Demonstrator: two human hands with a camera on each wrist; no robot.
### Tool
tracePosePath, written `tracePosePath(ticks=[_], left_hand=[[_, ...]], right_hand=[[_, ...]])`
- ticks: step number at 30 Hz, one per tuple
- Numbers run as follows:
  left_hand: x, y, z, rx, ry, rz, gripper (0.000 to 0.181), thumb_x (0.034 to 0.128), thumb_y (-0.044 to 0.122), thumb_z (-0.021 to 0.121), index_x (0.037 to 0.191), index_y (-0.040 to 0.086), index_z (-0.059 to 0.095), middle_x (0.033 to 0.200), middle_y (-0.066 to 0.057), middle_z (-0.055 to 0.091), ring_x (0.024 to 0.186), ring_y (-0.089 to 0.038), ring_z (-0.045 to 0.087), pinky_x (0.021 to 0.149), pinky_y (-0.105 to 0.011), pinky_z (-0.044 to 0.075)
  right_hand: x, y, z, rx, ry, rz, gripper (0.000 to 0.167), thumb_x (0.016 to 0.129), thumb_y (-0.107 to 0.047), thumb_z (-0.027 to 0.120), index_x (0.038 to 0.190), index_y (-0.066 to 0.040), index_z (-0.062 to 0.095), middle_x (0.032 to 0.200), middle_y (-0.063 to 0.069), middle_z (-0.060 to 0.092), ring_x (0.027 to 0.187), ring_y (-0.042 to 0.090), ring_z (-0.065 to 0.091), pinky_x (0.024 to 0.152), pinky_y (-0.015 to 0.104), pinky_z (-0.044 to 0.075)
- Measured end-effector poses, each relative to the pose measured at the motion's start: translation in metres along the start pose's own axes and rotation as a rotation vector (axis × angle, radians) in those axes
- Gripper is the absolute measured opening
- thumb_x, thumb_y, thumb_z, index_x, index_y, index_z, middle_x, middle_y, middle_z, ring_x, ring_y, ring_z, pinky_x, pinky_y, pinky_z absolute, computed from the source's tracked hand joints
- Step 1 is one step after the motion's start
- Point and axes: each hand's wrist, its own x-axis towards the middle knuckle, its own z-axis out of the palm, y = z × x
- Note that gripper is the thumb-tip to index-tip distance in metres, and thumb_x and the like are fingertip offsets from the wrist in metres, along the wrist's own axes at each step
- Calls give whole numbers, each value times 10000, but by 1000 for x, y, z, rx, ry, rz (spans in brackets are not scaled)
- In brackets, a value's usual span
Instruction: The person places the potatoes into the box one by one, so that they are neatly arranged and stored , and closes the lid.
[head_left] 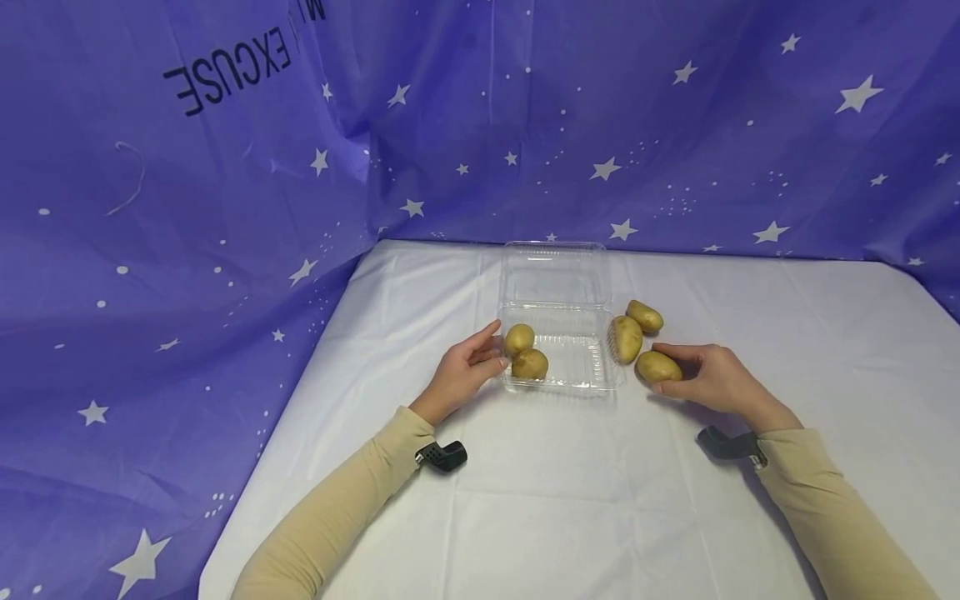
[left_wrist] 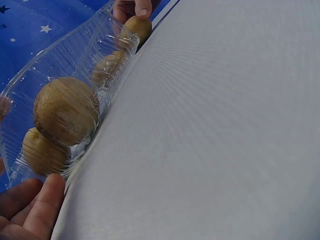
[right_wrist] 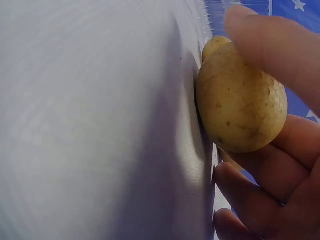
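An open clear plastic clamshell container (head_left: 573, 360) lies on the white cloth, its lid (head_left: 555, 279) folded back. Two potatoes, one (head_left: 519, 339) behind the other (head_left: 530, 364), sit at its left end. My left hand (head_left: 461, 371) is at the container's left side, thumb and fingers spread and touching or nearly touching the wall. To the right of the container, my right hand (head_left: 716, 379) grips a potato (right_wrist: 242, 100) between thumb and fingers, low at the cloth. Two more potatoes, one (head_left: 627, 339) beside the container wall and one (head_left: 645, 317) behind it, lie near that hand.
The white cloth (head_left: 540, 500) covers the table. Purple sheets with white stars (head_left: 480, 125) hang along the back and left edges. Each wrist wears a dark camera mount, the left one (head_left: 444, 457) and the right one (head_left: 726, 444).
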Motion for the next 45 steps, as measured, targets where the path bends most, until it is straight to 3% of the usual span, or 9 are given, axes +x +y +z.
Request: tracePosePath(ticks=[3, 6, 10, 17, 27, 45], left_hand=[[0, 0, 0, 1, -1, -2, 685, 948, 127, 652, 1580, 121, 387, 1516, -202, 526, 1366, -361, 556, 1094, -402, 535], [0, 0, 0, 2, 0, 0, 687, 948, 126, 650, 1581, 119, 385, 1510, -203, 530, 1364, -359, 557, 1096, -400, 533], [0, 0, 0, 3, 0, 8, 693, 947, 122, 653, 1583, 115, 380, 1508, -209, 530, 1363, -366, 557, 1097, -416, 531], [0, -1, 0, 7, -1, 9, 693, 945, 123, 655, 1582, 109, 381, 1504, -211, 534, 1362, -367, 559, 1097, -415, 531], [1, -1, 0, 2, 3, 17, 682, 947, 111, 652, 1576, 97, 389, 1492, -222, 543, 1352, -371, 569, 1085, -399, 540], [1, -1, 0, -5, 1, 12, 685, 942, 120, 650, 1575, 94, 390, 1494, -218, 543, 1352, -363, 569, 1093, -395, 534]], right_hand=[[1, 1, 1, 0, 9, -8, 653, 782, -300, 892, 1316, 3, 671, 1224, 230, 723, 982, -75, 582, 837, 75, 480], [2, 3, 1, -7, 18, -11, 657, 778, -297, 895, 1316, 5, 671, 1223, 226, 725, 961, -154, 526, 836, 59, 469], [2, 3, 1, -25, 17, -11, 665, 778, -314, 893, 1318, 5, 669, 1223, 228, 724, 970, -116, 543, 838, 73, 471], [1, 0, 2, -50, 29, -44, 637, 763, -303, 905, 1282, 0, 695, 1156, 210, 753, 936, 35, 620, 821, 201, 543], [2, 2, 3, -53, 58, -79, 581, 756, -257, 907, 1236, 10, 718, 1107, 180, 771, 886, -55, 585, 786, 126, 514], [1, -4, -3, -44, 28, -54, 614, 770, -291, 901, 1252, 33, 701, 1153, 223, 749, 925, 12, 602, 817, 146, 515]])
